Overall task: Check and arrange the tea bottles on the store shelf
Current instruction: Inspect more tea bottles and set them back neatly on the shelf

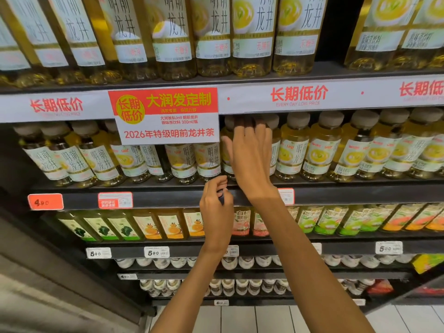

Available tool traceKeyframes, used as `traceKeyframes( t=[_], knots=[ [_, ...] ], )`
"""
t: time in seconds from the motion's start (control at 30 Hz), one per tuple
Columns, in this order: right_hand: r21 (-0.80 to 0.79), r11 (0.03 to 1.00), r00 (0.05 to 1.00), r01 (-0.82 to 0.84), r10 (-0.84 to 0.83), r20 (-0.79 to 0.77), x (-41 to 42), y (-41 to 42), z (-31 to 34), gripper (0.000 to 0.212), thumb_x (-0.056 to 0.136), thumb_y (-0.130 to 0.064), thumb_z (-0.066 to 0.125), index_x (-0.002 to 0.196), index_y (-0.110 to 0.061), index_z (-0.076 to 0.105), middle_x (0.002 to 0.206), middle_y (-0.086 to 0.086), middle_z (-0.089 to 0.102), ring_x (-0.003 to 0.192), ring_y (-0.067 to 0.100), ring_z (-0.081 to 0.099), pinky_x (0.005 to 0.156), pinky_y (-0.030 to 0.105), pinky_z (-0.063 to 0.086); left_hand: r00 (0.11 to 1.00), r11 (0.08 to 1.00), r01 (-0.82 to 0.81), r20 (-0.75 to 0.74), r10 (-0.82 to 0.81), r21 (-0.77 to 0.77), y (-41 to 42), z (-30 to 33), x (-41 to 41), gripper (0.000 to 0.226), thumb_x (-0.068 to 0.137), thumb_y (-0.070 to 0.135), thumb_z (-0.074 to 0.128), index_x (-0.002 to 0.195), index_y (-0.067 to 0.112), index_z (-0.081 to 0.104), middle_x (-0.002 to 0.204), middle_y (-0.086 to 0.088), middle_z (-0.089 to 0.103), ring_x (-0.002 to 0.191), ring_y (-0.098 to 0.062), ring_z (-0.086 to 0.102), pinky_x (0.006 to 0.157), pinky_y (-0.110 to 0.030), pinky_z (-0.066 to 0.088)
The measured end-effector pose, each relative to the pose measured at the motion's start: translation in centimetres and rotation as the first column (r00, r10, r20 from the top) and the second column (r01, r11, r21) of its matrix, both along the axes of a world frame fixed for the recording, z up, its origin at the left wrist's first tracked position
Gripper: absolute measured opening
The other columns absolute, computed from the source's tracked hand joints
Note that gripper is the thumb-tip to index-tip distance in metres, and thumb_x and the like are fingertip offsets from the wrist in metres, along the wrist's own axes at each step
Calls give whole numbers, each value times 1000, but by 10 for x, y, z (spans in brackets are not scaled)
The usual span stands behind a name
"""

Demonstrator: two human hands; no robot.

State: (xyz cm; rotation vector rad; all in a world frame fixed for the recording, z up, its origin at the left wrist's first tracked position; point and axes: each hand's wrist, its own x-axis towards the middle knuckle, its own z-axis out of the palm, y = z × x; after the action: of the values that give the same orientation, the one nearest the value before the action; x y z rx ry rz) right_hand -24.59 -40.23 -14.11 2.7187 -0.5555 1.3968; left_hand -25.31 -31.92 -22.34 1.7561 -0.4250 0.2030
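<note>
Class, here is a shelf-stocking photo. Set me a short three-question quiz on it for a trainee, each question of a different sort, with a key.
1. True or false: the right hand lies on a tea bottle in the shelf row just below the red and white promotional sign.
2. Multiple choice: the left hand is (a) gripping a bottle, (b) loosely curled and holding nothing in front of the shelf edge, (c) touching the sign.
3. Fill in: the orange price tag at the left of that shelf edge reads ____.

Key: 1 true; 2 b; 3 4.90.
</note>
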Motion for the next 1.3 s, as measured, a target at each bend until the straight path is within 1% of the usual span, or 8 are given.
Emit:
traceKeyframes(
  t=[0.1, 0.23, 0.53, 0.8, 0.97, 1.13, 1.2, 1.3],
  knots=[
    [87, 984, 971, -155, 136, 197, -8, -1, -8, 23, 86, -20, 70, 93, 1, 62, 87, 17, 60, 83, 31, 57, 72, 34, 44, 1000, 1000, 21, 5, -21, 17, 4, -1, 4, 35, 89, -8, 51, 121, 5, 57, 115, -10, 62, 105, -11, 56, 88, -9, 43],
    [366, 793, 848, -488, 330, 415, -25, 4, -22, 31, 89, -6, 63, 116, 6, 54, 126, 25, 46, 118, 19, 41, 97, 7, 31, 994, 994, 110, 12, -110, -16, 3, -1, 5, 45, 92, 2, 56, 134, 10, 45, 126, -5, 54, 115, -10, 51, 94, -19, 44],
    [589, 399, 707, -703, 296, 643, -58, 0, -8, 22, 90, -5, 62, 110, -14, 58, 116, 1, 61, 109, 11, 58, 88, 19, 47, 967, 968, 251, 51, -251, 3, 14, 3, 4, 66, 85, 38, 63, 143, 23, 35, 144, 6, 41, 133, -3, 36, 107, -17, 33],
    [580, 62, 581, -813, 168, 796, -76, 2, 8, 24, 78, -16, 70, 101, -18, 64, 106, 6, 70, 101, 17, 67, 87, 29, 54, 860, 871, 484, -136, -492, -88, 27, 22, -18, 34, 91, 47, 46, 123, 36, 49, 117, 17, 63, 110, 3, 58, 85, -11, 46],
    [697, 20, 681, -716, 239, 692, -84, -9, 6, 43, 77, -40, 64, 114, -19, 64, 109, -4, 70, 103, 9, 65, 83, 22, 52, 770, 806, 539, -247, -589, -243, 41, 28, -35, 40, 92, 55, 33, 112, 36, 62, 114, 12, 69, 110, -6, 63, 85, -19, 51],
    [601, -462, 566, -652, 230, 791, -87, 4, 1, 54, 85, -49, 46, 115, -7, 60, 97, 12, 71, 98, 27, 68, 85, 37, 55, 635, 722, 592, -345, -691, -357, 54, 32, -48, 56, 89, 64, 32, 117, 30, 66, 112, -6, 71, 104, -21, 66, 92, -37, 53],
    [587, -470, 583, -659, 174, 794, -88, 10, 1, 54, 82, -51, 46, 108, -6, 62, 89, 10, 73, 86, 23, 70, 75, 35, 58, 698, 778, 563, -345, -628, -277, 57, 37, -49, 54, 91, 58, 31, 111, 22, 67, 102, -4, 74, 96, -16, 69, 84, -29, 55],
    [671, -306, 663, -675, 145, 734, -91, 16, 1, 58, 79, -53, 50, 108, -4, 62, 91, 7, 73, 82, 18, 69, 71, 31, 56, 855, 897, 415, -271, -441, -150, 57, 40, -51, 43, 98, 43, 37, 91, 12, 67, 83, 0, 73, 78, -10, 68, 69, -22, 54]
  ],
)
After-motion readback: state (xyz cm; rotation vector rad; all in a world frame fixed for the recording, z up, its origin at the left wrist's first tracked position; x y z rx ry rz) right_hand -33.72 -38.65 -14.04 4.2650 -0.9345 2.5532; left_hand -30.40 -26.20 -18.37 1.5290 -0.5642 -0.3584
